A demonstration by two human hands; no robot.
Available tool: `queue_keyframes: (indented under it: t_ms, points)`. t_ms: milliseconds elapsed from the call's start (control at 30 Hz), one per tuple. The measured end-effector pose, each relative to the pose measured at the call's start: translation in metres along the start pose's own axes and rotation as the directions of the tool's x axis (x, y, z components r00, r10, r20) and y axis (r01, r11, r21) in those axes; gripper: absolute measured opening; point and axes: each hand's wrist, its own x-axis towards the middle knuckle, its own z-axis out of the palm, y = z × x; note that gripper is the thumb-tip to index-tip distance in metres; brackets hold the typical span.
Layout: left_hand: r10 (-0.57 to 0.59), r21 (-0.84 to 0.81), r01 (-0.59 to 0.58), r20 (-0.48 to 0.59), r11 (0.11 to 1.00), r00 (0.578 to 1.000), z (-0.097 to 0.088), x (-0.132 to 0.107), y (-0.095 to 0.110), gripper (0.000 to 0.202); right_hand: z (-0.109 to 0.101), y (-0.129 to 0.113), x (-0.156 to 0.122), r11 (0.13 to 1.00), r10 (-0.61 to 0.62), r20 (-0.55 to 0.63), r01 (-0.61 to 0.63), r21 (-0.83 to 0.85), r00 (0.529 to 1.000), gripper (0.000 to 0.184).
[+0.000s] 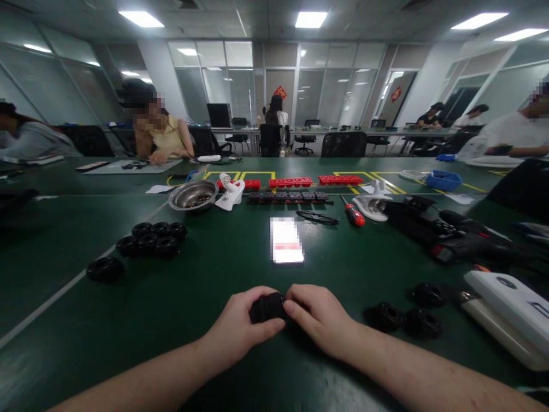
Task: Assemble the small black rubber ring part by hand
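Observation:
Both of my hands meet low in the middle of the green table [180,309] around one small black wheel [268,307]. My left hand [240,327] wraps it from the left, thumb across its front. My right hand [317,317] pinches it from the right with curled fingers. A cluster of several black wheels [152,238] lies to the far left, with one more wheel [105,268] apart from them. Three black wheels [405,313] lie to the right of my right hand.
A lit phone [286,240] lies ahead of my hands. Beyond it are a steel bowl [193,195], red part strips [315,181], a red-handled screwdriver [354,214], a black power tool [454,237] and a white case [510,315] at right. Other people sit at the table's far side.

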Motion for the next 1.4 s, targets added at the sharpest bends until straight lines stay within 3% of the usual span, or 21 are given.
queue_keyframes:
  t_ms: [133,200,367,500,667,933,1033,1133,1400]
  points:
    - [0.007,-0.106,-0.006,0.013,0.994,1.000,-0.0005,0.0003,-0.0027,0.040,0.0001,-0.0016,-0.0021,0.998,-0.031,-0.003,0.031,0.063,1.000,0.013]
    - [-0.002,-0.154,0.004,0.010,0.988,1.000,0.0005,0.0005,-0.0027,0.042,-0.0005,-0.0023,-0.0046,0.993,-0.059,-0.023,0.061,0.104,0.998,0.019]
    - [-0.044,-0.097,0.044,0.010,0.994,0.999,0.0029,0.0005,0.0008,0.040,-0.0012,-0.0016,-0.0053,0.998,-0.037,-0.070,0.040,0.042,0.997,0.020]
    - [-0.050,-0.057,0.051,0.008,0.997,0.999,0.0018,0.0008,0.0000,0.039,-0.0006,-0.0012,-0.0014,0.999,0.003,-0.003,-0.003,-0.040,1.000,0.027]
    - [-0.013,-0.060,0.015,0.022,0.998,1.000,0.0005,0.0017,-0.0036,0.038,-0.0014,-0.0033,-0.0016,0.999,-0.035,0.023,0.034,0.026,0.999,0.015]
    - [0.032,0.004,-0.032,-0.028,0.999,0.999,0.0005,0.0012,-0.0034,0.037,0.0004,-0.0016,-0.0025,1.000,0.028,-0.035,-0.028,-0.013,0.999,0.022]
    - [0.019,-0.023,-0.019,0.000,1.000,1.000,0.0004,0.0014,-0.0031,0.038,0.0008,-0.0022,-0.0012,1.000,0.017,0.013,-0.017,-0.017,1.000,0.024]
    - [0.000,-0.094,0.002,0.018,0.996,1.000,0.0009,0.0015,-0.0027,0.039,-0.0009,-0.0035,-0.0018,0.999,-0.005,0.002,0.005,0.039,1.000,0.013]
    - [-0.050,-0.081,0.052,0.028,0.995,0.998,0.0016,0.0014,-0.0035,0.032,-0.0009,-0.0031,-0.0013,1.000,0.004,-0.029,-0.005,-0.031,1.000,0.025]
